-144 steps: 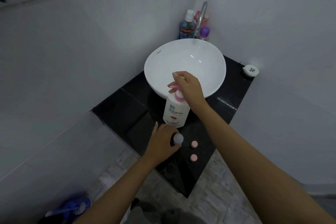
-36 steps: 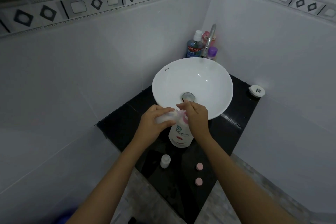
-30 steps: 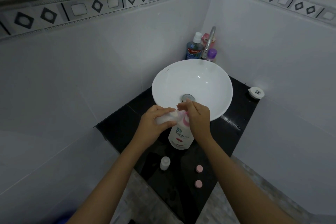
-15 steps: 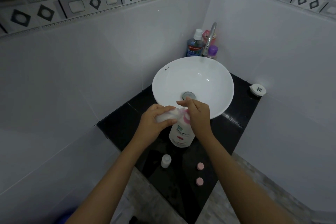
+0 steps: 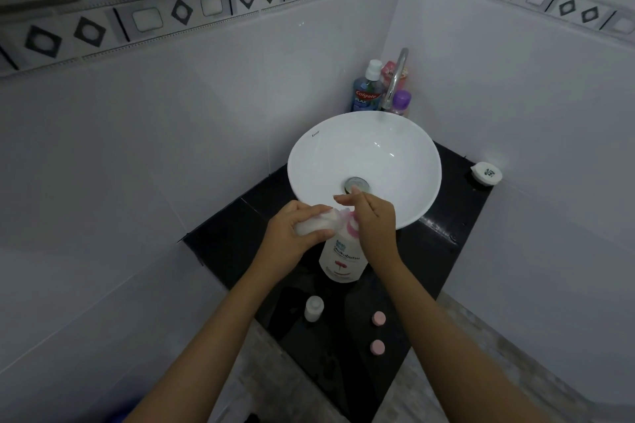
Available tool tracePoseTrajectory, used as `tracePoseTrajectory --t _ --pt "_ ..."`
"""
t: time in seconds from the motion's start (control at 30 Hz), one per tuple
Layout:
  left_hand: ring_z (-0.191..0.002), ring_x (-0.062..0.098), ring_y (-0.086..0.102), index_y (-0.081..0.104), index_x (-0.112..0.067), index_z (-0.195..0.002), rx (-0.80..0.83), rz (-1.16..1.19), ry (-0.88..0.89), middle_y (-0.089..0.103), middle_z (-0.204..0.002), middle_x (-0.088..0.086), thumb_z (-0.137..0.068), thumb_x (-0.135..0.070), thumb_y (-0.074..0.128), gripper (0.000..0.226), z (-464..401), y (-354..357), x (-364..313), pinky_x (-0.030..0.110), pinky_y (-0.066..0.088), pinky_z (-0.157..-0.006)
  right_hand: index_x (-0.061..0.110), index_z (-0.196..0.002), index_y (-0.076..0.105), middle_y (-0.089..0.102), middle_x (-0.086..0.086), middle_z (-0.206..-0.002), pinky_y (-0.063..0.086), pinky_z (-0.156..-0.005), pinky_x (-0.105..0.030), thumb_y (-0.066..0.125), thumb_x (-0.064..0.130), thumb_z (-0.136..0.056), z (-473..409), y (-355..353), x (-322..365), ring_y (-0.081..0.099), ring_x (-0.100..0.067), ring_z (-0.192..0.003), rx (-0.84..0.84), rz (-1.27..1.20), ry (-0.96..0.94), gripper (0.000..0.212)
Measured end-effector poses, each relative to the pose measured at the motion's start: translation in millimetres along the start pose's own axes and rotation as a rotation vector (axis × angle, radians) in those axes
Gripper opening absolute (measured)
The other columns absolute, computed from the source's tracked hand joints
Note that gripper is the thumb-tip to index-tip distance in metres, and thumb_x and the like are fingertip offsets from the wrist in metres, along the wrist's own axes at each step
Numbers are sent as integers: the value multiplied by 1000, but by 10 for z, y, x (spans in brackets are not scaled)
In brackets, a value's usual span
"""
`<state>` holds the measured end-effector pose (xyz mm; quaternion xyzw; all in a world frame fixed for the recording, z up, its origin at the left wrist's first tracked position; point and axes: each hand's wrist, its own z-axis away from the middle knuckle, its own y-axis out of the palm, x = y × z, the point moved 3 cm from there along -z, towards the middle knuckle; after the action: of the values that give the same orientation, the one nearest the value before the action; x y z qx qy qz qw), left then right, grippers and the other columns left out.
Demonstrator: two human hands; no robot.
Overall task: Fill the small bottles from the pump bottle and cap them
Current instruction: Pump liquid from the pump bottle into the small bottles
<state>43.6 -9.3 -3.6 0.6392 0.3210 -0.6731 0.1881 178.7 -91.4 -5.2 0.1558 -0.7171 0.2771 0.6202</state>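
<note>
Beside the sink (image 5: 299, 161), little had changed: a small bottle (image 5: 314, 226) was still gripped by the left hand (image 5: 292, 233) at the spout, while the pump bottle (image 5: 342, 259) was pressed by the right hand (image 5: 372, 220); filling judged unfinished.

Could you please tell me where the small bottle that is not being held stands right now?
In the head view, the small bottle stands upright on the black counter, below the left hand, in front of the pump bottle and left of two pink caps.

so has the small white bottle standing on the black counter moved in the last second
No. The small white bottle stands at the same spot on the black counter, left of the two pink caps, before the white pump bottle.
</note>
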Motion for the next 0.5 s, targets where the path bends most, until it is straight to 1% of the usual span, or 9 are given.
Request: tracePoseTrajectory --t 0.07,0.13,0.23,0.33,0.43,0.5 --pt "-96 1 56 67 -22 -112 1 -4 -15 56 -102 -6 -75 -18 75 38 7 10 31 3 46 -78 3 -86 76 73 -9 -81 47 -65 -16 46 16 -98 26 14 -50 61 -4 -69 6 8 -4 35" --pt "-95 1 56 67 -22 -112 5 -9 -13 56 -103 -3 -75 -17 75 38 19 12 49 2 45 -77 3 -85 76 72 -7 -80 47 -67 -19 46 16 -97 48 14 -77 61 -1 -67 20 36 -7 34" --pt "-89 -6 56 67 -21 -113 8 5 3 56 -102 -3 -76 -18 75 39 29 8 29 4 46 -76 5 -82 76 72 -5 -77 47 -62 -11 48 17 -96 -2 -29 2 61 0 -66 55 82 4 33" --pt "-91 -6 56 67 -20 -114 -3 13 14 57 -101 -7 -75 -19 76 41 12 5 10 6 46 -78 5 -82 76 72 -1 -75 47 -65 -7 49 19 -96 -28 -56 84 63 2 -68 37 90 -10 34" --pt "-92 -8 56 66 -21 -115 0 2 17 57 -102 -8 -75 -20 75 40 -1 6 14 5 46 -79 3 -84 76 73 -7 -79 47 -69 -9 46 19 -98 11 -30 57 64 1 -72 9 15 9 36" --pt "-94 -4 56 66 -21 -116 1 -10 9 57 -104 -5 -77 -20 74 40 -1 11 31 5 46 -79 4 -87 76 75 -11 -88 47 -75 -15 46 20 -99 17 -17 16 64 -4 -81 9 7 33 36"
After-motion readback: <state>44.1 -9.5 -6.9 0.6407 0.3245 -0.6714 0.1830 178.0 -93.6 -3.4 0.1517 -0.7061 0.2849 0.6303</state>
